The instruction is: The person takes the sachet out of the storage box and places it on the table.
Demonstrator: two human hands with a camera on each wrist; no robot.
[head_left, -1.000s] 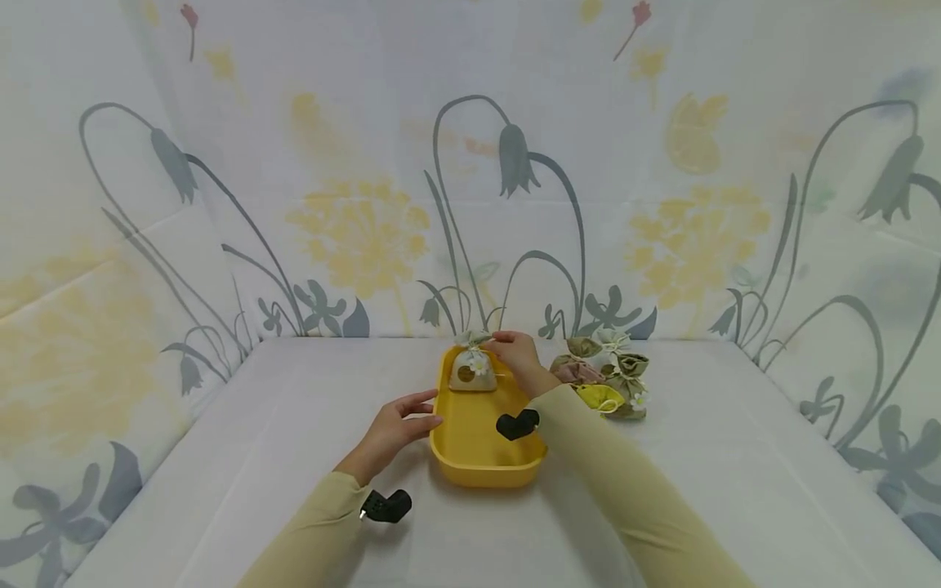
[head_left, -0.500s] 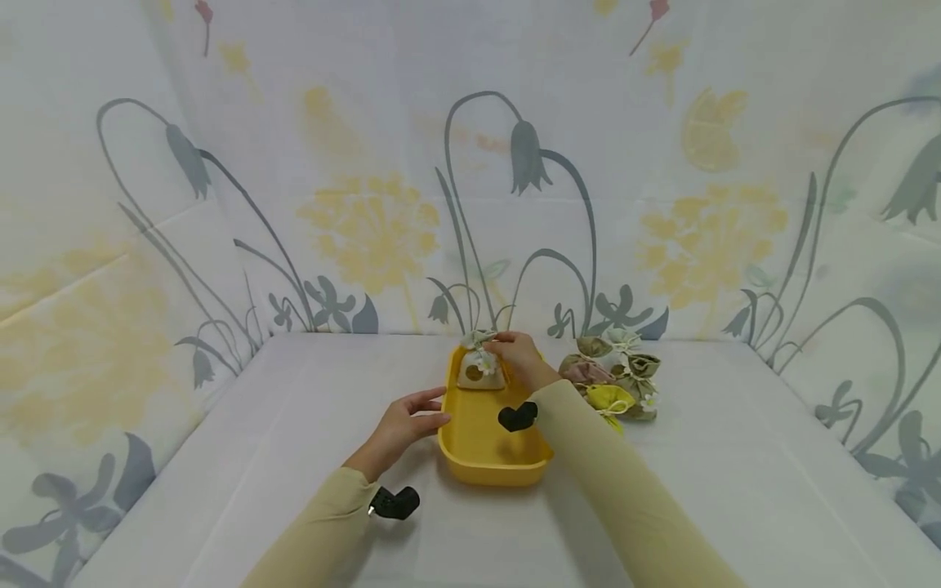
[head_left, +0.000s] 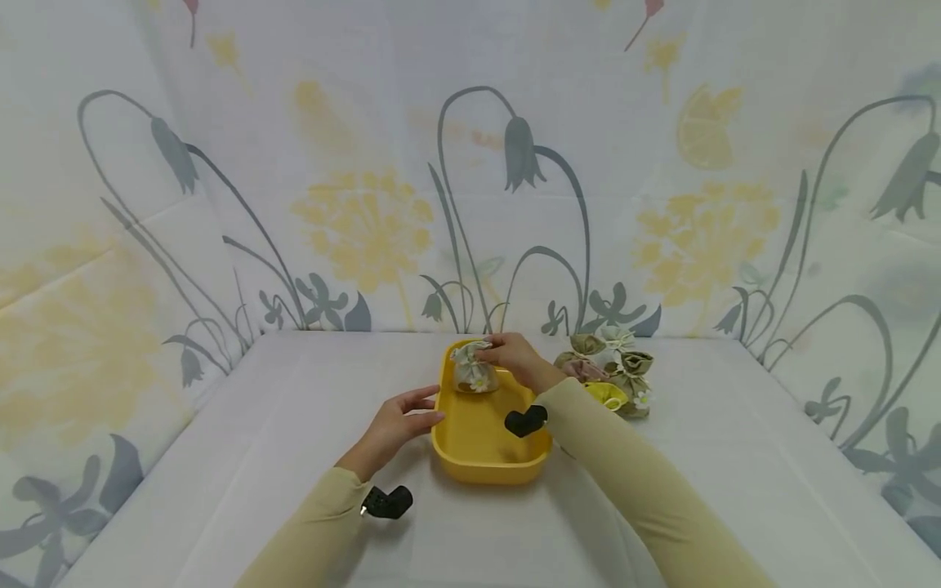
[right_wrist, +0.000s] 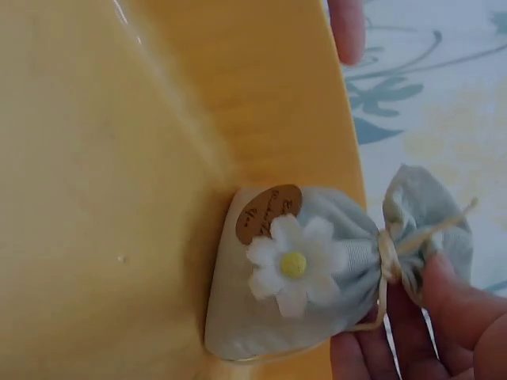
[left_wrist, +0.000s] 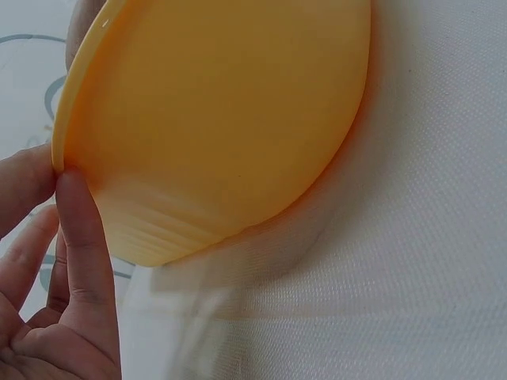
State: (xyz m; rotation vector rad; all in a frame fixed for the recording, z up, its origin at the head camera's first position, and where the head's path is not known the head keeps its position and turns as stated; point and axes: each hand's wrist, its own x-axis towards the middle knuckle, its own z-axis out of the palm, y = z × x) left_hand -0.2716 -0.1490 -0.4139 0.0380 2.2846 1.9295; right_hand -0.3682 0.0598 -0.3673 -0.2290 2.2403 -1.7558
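A pale drawstring pouch [head_left: 470,376] stands in the far end of a yellow plastic tray [head_left: 488,472]. In the right wrist view the pouch's body [right_wrist: 309,202] bears a white daisy [right_wrist: 293,264] and a brown oval label [right_wrist: 268,214]. My right hand [head_left: 518,359] pinches its gathered top, just above the tied cord, thumb on the near side. At the tray's left side my left hand [head_left: 400,420] pinches the rim between thumb and finger, with other fingers behind, as the left wrist view shows.
Right of the tray lies a cluster of similar pouches: a yellow one [head_left: 606,396], a pink one [head_left: 581,367], a brown one [head_left: 588,344] and others. A white cloth covers the table [head_left: 309,384], and a flower-printed curtain [head_left: 367,122] hangs behind.
The pouch's top has tipped toward me and its daisy sits lower, with my right hand still on it. The left hand keeps its place at the tray's rim.
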